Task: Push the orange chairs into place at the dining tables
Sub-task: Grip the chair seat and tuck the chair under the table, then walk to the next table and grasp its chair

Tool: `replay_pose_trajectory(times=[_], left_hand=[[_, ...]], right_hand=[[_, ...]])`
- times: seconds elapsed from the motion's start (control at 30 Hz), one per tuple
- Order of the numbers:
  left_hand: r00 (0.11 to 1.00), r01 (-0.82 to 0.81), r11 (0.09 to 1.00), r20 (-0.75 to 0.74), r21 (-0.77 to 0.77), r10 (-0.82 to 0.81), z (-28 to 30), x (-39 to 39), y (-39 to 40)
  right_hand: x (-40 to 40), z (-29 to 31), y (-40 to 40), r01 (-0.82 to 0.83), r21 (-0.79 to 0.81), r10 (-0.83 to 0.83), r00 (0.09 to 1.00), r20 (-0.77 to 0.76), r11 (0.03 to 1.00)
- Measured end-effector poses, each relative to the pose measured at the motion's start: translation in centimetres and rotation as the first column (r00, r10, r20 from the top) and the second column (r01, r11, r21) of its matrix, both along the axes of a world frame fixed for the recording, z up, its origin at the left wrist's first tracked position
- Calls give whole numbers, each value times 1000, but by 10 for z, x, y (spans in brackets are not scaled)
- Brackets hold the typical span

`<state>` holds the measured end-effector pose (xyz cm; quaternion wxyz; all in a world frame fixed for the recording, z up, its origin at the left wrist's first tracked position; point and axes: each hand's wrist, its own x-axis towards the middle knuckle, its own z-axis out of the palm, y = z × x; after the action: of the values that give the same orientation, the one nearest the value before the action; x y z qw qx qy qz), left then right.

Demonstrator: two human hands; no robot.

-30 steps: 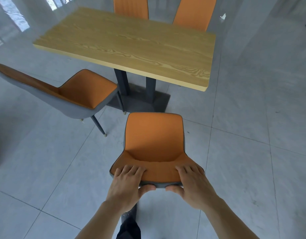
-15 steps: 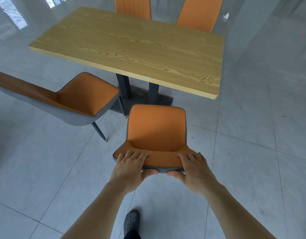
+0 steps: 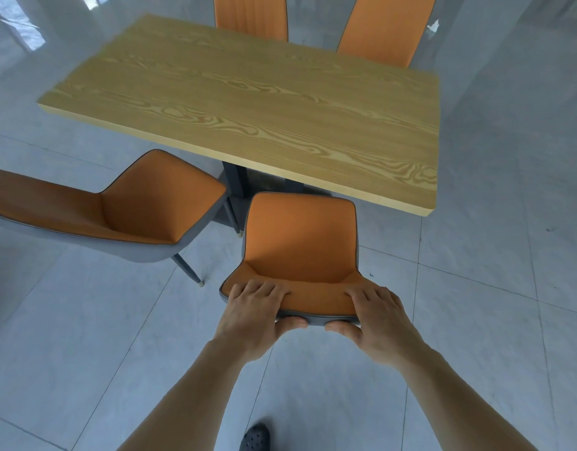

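An orange chair with a grey shell (image 3: pixel 301 237) stands in front of me, its seat front just at the near edge of the wooden dining table (image 3: pixel 248 102). My left hand (image 3: pixel 254 315) grips the top of its backrest on the left, and my right hand (image 3: pixel 376 320) grips it on the right, fingers over the orange side and thumbs under the grey rim. A second orange chair (image 3: pixel 127 206) stands at an angle to the left, pulled out from the table. Two more orange chair backs (image 3: pixel 251 14) (image 3: pixel 384 30) rise behind the table's far edge.
The table stands on a dark central pedestal (image 3: pixel 235 187) on a glossy grey tiled floor (image 3: pixel 492 288). The angled chair's dark leg (image 3: pixel 187 268) reaches close to the chair I hold. My dark shoe (image 3: pixel 254 437) shows at the bottom.
The chair I hold has moved forward toward the table, its seat front now at the table edge. I have stepped closer; the table looms larger. Both hands keep their grip.
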<state>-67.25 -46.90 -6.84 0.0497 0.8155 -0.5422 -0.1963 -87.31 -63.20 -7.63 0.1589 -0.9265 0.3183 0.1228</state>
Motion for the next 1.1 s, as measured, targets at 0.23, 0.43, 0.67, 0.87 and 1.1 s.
replay_pose_trajectory(times=[0.23, 0.43, 0.67, 0.87, 1.1], left_hand=[[1000, 1, 1000, 19, -2, -1, -1, -6, 3], [1000, 11, 998, 4, 63, -11, 6, -5, 4], [999, 37, 996, -20, 78, -35, 49, -10, -35], [989, 147, 989, 18, 30, -147, 78, -50, -124], [968, 243, 970, 75, -29, -240, 120, -156, -291]], right_hand=[[-6, 3, 2, -11, 7, 11, 1000, -18, 1000], [-2, 14, 6, 50, 33, -48, 997, -61, 998], [-13, 54, 6, 123, 83, -122, 992, -14, 989], [-64, 90, -63, 243, 80, -245, 969, 17, 967], [-189, 137, -210, 358, 16, -358, 930, 82, 934]])
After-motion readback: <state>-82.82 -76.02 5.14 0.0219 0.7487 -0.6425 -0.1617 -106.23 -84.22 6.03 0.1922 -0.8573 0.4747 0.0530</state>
